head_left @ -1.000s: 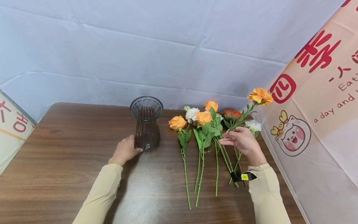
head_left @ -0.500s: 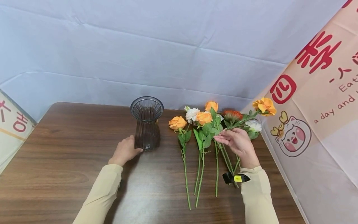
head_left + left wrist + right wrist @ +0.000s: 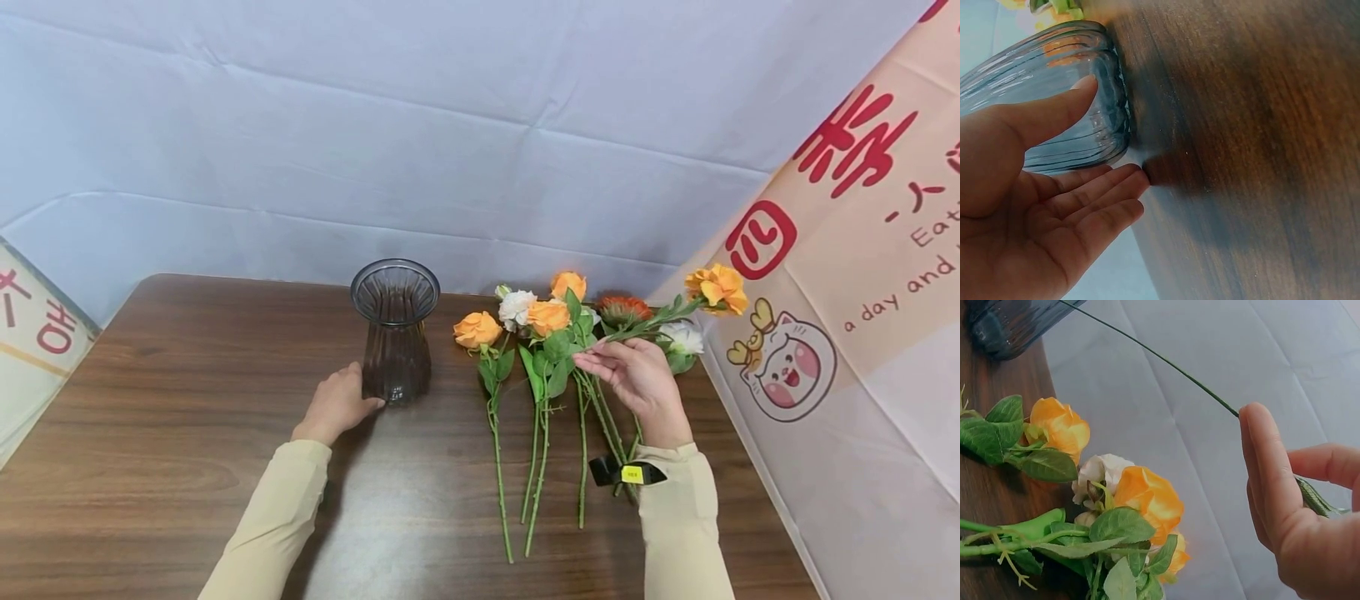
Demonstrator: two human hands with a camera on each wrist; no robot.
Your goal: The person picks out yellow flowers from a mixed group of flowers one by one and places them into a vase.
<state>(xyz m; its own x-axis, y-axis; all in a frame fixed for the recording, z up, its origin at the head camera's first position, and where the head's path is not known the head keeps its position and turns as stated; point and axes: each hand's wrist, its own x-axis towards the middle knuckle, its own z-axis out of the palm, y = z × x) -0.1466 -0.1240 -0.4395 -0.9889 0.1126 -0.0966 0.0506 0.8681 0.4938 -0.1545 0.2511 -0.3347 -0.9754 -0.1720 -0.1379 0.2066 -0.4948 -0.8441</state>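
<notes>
A dark clear-glass vase (image 3: pixel 396 358) with a flared rim stands upright on the table. My left hand (image 3: pixel 339 404) holds it low at its left side; in the left wrist view the thumb (image 3: pixel 1063 115) lies across the glass near the base, the fingers along the other side. To the right, my right hand (image 3: pixel 637 379) pinches the stem of an orange flower (image 3: pixel 717 289) whose bloom points right, past the wrist. In the right wrist view the thin bare stem (image 3: pixel 1160 357) runs from the fingertips toward the vase, its far end overlapping the glass.
Several cut flowers lie on the wooden table (image 3: pixel 187 400) between vase and right hand: orange roses (image 3: pixel 477 330), a white bloom (image 3: pixel 516 308), a red-orange one (image 3: pixel 624 310). Another white flower (image 3: pixel 682 337) lies beyond the right hand. White sheeting (image 3: pixel 337 150) hangs behind; a printed banner (image 3: pixel 840 250) stands right.
My right hand has shifted left, and the held flower has tipped over, its bloom swinging right and down, its stem now lying flatter. My left hand and the vase have stayed put.
</notes>
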